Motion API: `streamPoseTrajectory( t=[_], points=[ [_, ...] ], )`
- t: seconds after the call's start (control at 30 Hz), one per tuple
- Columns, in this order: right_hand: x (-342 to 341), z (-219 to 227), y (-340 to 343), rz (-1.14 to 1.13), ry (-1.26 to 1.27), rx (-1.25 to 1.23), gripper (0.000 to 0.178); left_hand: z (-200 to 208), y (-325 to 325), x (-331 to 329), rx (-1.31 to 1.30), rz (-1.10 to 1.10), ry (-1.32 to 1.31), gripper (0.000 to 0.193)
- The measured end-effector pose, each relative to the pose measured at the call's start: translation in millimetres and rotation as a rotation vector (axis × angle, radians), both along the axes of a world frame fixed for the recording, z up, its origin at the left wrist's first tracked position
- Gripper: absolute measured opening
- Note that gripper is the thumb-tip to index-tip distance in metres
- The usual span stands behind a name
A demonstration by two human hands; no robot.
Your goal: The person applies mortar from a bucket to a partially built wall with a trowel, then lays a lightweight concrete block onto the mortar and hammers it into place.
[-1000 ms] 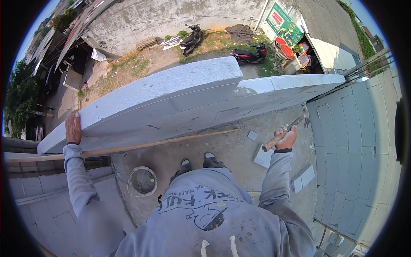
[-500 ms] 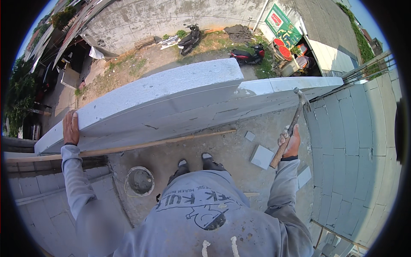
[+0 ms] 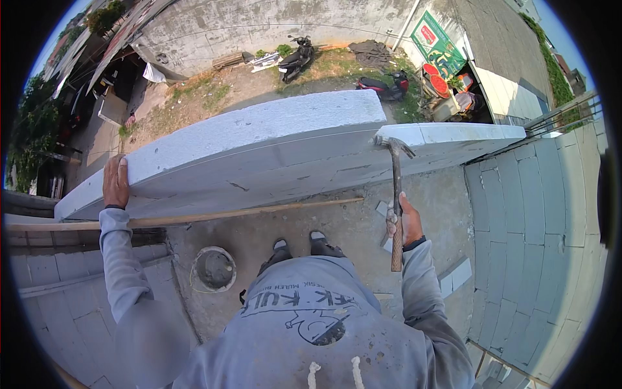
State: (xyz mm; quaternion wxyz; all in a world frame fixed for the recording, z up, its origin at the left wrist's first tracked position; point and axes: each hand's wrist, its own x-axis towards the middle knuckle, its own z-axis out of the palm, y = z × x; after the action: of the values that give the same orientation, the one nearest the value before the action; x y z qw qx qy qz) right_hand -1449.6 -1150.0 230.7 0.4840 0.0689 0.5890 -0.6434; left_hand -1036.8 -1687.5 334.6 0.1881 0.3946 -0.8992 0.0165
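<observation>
My right hand [image 3: 403, 223] is wrapped round the handle of a claw hammer [image 3: 396, 172]. The hammer stands nearly upright in the picture, its head beside the stepped end of the upper course on a pale block wall [image 3: 259, 129]; whether it touches the block I cannot tell. My left hand [image 3: 116, 181] lies on the top of that wall toward its left end, fingers stretched out and holding nothing. A thin string runs along the upper course.
A bucket of grey mortar [image 3: 214, 269] stands on the floor left of my feet. A long wooden strip [image 3: 259, 210] lies along the wall's foot. Block pieces [image 3: 455, 277] lie at the right, near another block wall [image 3: 518, 214]. Motorbikes [image 3: 297, 59] stand in the yard beyond.
My right hand has swung the hammer leftward, from over the lower course to beside the upper course's end. My left hand stays on the wall top. The whole view has shifted slightly.
</observation>
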Motion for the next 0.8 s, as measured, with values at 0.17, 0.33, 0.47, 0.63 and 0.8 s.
streamPoseTrajectory(
  t=[0.17, 0.33, 0.47, 0.63, 0.8],
  points=[
    [21.5, 4.5, 13.6, -0.389, 0.176, 0.043, 0.045, 8.0, 7.6, -7.5, 0.005, 0.028, -0.009, 0.034],
    [40.2, 45.8, -5.8, -0.588, 0.571, 0.108, 0.042, 14.6, 16.9, -7.8, 0.016, 0.059, 0.019, 0.033],
    [49.6, 86.2, -28.2, -0.517, 0.925, 0.031, 0.042, 13.9, 14.1, -16.0, 0.030, 0.026, 0.056, 0.030],
    [56.2, 147.0, -84.1, 0.091, 1.141, -0.034, 0.041, 3.3, 11.1, -5.0, -0.042, 0.048, 0.088, 0.030],
    [73.5, 214.3, -131.6, 0.266, 1.123, -0.290, 0.040, 5.7, 12.2, -7.0, -0.025, 0.070, 0.094, 0.030]
  ],
)
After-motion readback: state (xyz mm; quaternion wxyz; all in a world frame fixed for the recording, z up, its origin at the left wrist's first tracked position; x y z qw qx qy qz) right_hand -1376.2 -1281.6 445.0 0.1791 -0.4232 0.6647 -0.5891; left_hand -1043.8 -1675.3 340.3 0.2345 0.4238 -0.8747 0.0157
